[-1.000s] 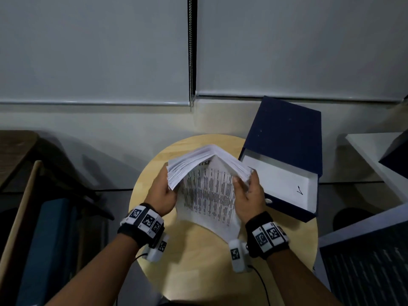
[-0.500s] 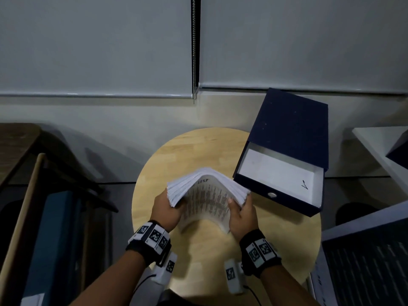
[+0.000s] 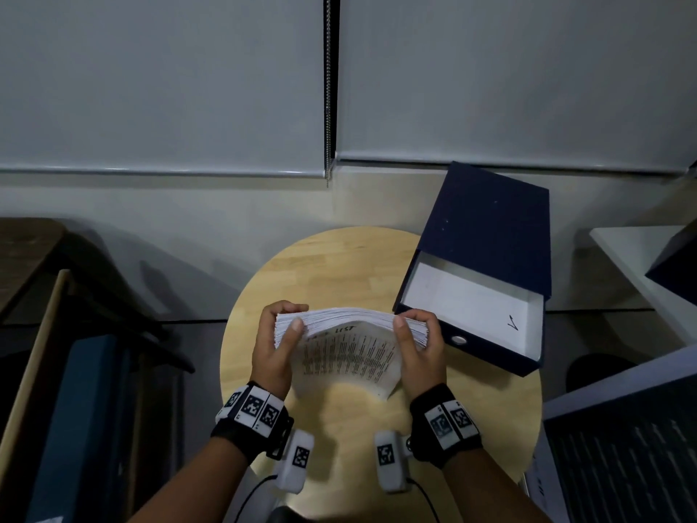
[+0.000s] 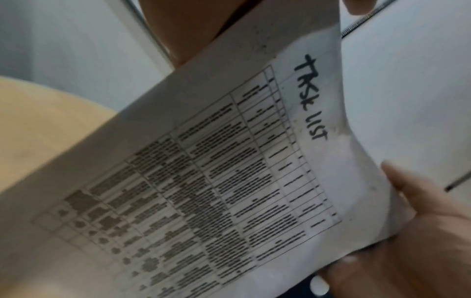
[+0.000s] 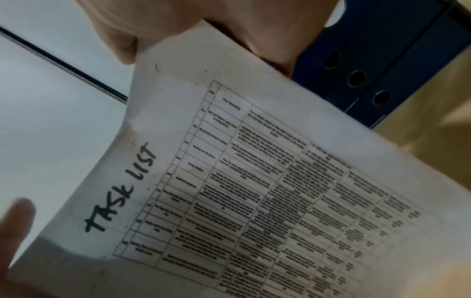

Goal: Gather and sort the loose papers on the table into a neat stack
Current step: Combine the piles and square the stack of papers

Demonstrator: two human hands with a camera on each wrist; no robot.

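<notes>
Both hands are gripping a thick stack of papers [image 3: 349, 326] upright over the round wooden tabletop [image 3: 339, 266].

The left hand [image 3: 277, 349] and right hand [image 3: 420, 349] are clasping its opposite ends, thumbs pressing the near printed sheet headed "TASK LIST". A dark blue box file [image 3: 486, 258] is lying just beside the right hand.

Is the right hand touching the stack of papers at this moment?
Touching. In the head view the right hand grips the right end of the stack of papers, thumb on the printed sheet, fingers curled over the top edge.
</notes>
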